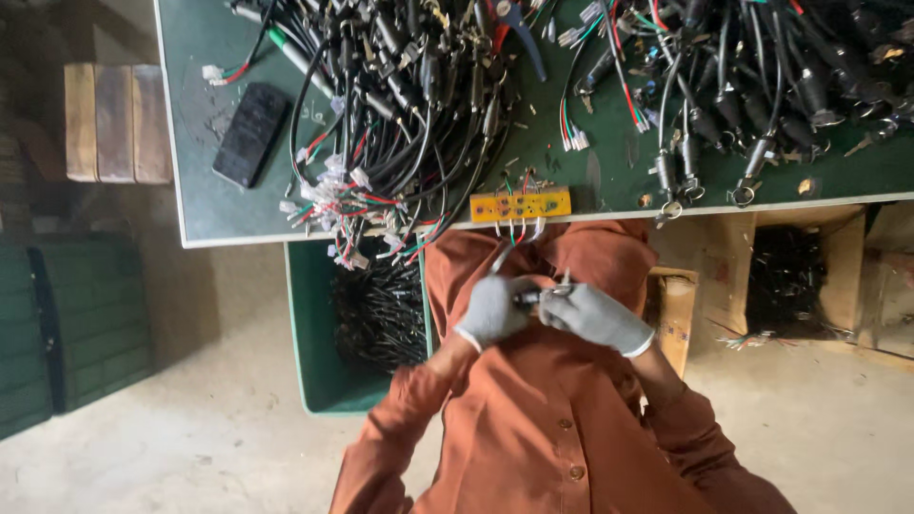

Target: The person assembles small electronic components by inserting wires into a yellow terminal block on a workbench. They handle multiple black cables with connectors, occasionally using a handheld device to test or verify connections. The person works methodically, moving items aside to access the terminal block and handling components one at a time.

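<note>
Both gloved hands meet in front of our chest: our left hand (493, 309) is curled tight around a small dark plug (526, 299) on the end of a cable, and our right hand (592, 315) pinches in from the other side, fingertips closed on the same piece. We hold it close to the body, probably to keep it steady. What the fingertips do to it is too small to tell.

Just beyond the hands, wires run up to a yellow circuit board (521, 205) lying at the near edge of the green table (205, 205), within easy reach. Farther out on the left a heap of black cables (400, 105) with white connectors spills over the table edge; a second heap (762, 76) lies well off to the right. A black phone (250, 133) rests far left on the table.

Below the table edge, beside our left arm, a green bin (314, 324) holds more cables, likely set there to catch them. A cardboard box (678, 305) sits by our right arm, all on a pale concrete floor (171, 447).
</note>
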The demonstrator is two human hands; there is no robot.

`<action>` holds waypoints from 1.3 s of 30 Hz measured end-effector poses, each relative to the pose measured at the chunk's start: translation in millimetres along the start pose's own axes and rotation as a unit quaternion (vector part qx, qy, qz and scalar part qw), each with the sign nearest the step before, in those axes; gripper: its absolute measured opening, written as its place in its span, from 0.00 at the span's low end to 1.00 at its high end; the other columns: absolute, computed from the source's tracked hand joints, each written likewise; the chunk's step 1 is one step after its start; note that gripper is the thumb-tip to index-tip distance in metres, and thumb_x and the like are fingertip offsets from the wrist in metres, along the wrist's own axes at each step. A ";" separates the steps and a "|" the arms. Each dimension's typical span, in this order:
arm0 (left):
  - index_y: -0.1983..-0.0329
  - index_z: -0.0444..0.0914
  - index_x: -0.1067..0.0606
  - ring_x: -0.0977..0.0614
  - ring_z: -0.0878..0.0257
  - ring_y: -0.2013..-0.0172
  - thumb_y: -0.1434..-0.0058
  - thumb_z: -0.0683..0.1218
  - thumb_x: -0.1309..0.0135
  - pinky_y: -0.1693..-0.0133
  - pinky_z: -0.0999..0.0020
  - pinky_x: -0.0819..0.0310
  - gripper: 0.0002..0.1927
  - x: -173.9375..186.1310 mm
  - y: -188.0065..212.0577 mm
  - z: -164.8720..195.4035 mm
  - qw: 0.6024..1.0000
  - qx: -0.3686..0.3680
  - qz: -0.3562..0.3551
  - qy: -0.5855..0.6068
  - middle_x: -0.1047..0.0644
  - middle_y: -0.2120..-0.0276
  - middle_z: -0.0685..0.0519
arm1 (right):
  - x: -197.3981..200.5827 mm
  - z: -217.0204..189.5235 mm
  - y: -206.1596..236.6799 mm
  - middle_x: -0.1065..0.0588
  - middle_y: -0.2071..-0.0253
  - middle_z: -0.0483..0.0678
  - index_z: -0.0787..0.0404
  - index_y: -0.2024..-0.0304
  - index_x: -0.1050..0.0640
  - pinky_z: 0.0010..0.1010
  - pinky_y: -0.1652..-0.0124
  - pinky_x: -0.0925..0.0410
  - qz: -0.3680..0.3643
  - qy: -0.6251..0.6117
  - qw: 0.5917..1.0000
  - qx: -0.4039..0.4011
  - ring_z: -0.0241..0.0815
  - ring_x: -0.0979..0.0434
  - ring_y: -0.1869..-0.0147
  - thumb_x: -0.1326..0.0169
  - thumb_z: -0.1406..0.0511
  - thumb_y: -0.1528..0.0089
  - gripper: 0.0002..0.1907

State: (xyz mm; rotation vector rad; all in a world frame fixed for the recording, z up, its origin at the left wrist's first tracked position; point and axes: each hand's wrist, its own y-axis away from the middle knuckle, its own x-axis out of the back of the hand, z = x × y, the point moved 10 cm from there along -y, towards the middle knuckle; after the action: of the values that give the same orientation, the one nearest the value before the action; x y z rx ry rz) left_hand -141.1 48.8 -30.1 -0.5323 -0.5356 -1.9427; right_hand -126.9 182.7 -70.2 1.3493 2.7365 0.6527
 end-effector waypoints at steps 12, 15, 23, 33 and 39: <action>0.75 0.43 0.25 0.22 0.47 0.78 0.48 0.51 0.37 0.74 0.51 0.30 0.10 -1.0 2.3 0.7 0.979 -0.093 0.131 -0.127 0.25 0.80 0.49 | 11.6 -51.3 3.1 0.23 0.68 0.60 0.58 0.56 0.20 0.51 0.66 0.32 0.099 0.242 0.961 0.092 0.64 0.23 0.63 0.46 0.66 0.38 0.09; 0.73 0.44 0.25 0.21 0.48 0.77 0.49 0.48 0.39 0.74 0.53 0.29 0.07 1.2 4.5 1.4 0.979 -0.085 0.135 -0.124 0.24 0.79 0.49 | 12.1 -56.8 3.8 0.23 0.69 0.58 0.60 0.61 0.21 0.50 0.66 0.32 0.108 0.240 0.956 0.128 0.63 0.23 0.64 0.45 0.65 0.39 0.07; 0.75 0.43 0.26 0.21 0.46 0.76 0.49 0.48 0.38 0.74 0.51 0.29 0.07 -5.0 -4.3 -7.8 0.983 -0.045 0.123 -0.129 0.24 0.80 0.47 | 9.8 -66.0 11.9 0.24 0.71 0.55 0.61 0.67 0.22 0.45 0.66 0.31 0.185 0.215 0.942 0.181 0.58 0.23 0.66 0.45 0.63 0.36 0.08; 0.69 0.45 0.22 0.18 0.46 0.73 0.47 0.53 0.36 0.69 0.50 0.26 0.10 -20.7 -13.5 -23.4 0.981 -0.007 0.056 -0.184 0.20 0.76 0.48 | 12.0 -19.3 9.4 0.26 0.74 0.52 0.62 0.67 0.22 0.37 0.67 0.34 0.230 0.140 0.952 0.148 0.46 0.26 0.68 0.49 0.60 0.32 0.13; 0.54 0.42 0.22 0.19 0.47 0.67 0.50 0.55 0.34 0.67 0.52 0.26 0.22 23.8 -13.0 23.9 0.990 -0.116 0.060 -0.049 0.20 0.70 0.48 | 20.0 56.1 2.9 0.32 0.76 0.54 0.67 0.71 0.27 0.39 0.68 0.39 0.296 -0.076 0.952 -0.001 0.45 0.33 0.70 0.49 0.61 0.26 0.20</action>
State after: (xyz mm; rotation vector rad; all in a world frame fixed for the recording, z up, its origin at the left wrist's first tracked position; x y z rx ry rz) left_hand -159.2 50.8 1.1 -0.7940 -0.3327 -1.8808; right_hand -126.0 219.5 -117.1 2.1375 2.1973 0.5315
